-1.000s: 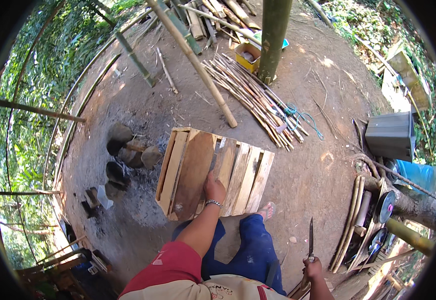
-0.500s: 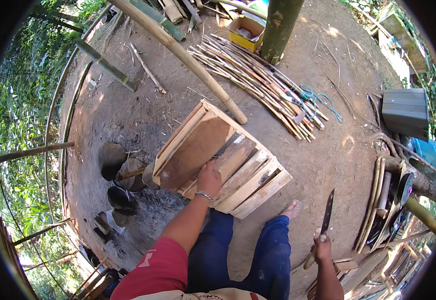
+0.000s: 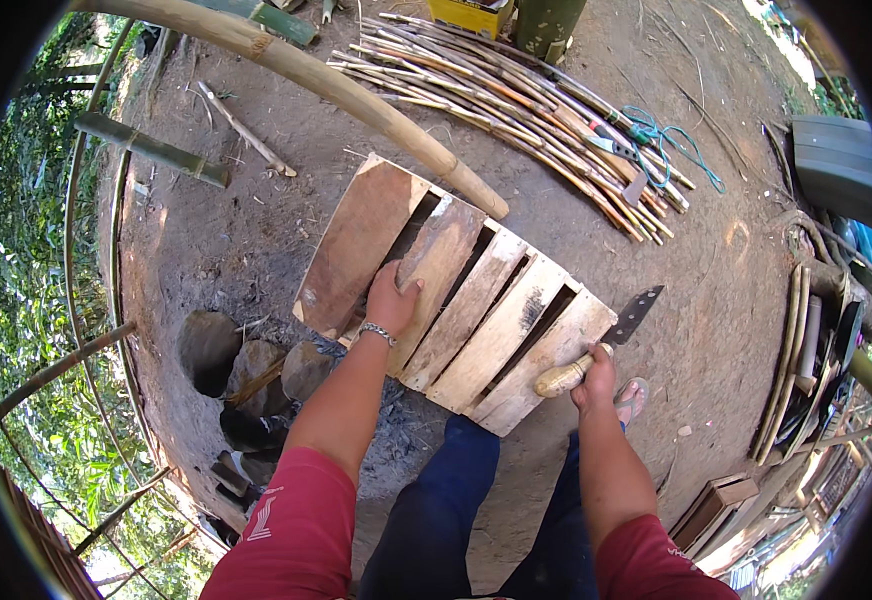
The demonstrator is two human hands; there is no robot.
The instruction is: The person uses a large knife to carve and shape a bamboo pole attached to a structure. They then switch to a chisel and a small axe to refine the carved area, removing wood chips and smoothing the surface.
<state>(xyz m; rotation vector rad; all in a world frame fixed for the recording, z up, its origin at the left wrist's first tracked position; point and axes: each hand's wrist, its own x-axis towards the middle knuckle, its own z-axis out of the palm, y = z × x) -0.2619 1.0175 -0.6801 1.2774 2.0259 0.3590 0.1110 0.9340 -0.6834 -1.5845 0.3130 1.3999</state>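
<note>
While the person stands over a wooden pallet (image 3: pixel 456 300) lying flat on bare packed earth, the left hand (image 3: pixel 391 297) rests on one of its middle slats with fingers together and curled over the slat's edge. The right hand (image 3: pixel 593 378) is clamped around the pale wooden handle of a large knife (image 3: pixel 596 350), whose dark blade points up and away past the pallet's right corner, just off the wood.

As far as can be judged, the work is at an early stage: every slat looks whole and in place, no cuts or loose boards show, and the blade touches nothing.

A thick bamboo pole (image 3: pixel 326 85) runs diagonally from the upper left and ends touching the pallet's far edge. Beyond it lies a bundle of thin bamboo strips (image 3: pixel 516 95) with a tangle of blue-green cord (image 3: pixel 671 145) at its right end. To the lower left, near the pallet's corner, sit several dark stones (image 3: pixel 256 365) around a patch of ash. Stacked curved strips and boards (image 3: pixel 806 340) crowd the right rim. Open ground lies to the pallet's right and left; the near side is taken up by the person's legs and a sandalled foot (image 3: pixel 632 398).
</note>
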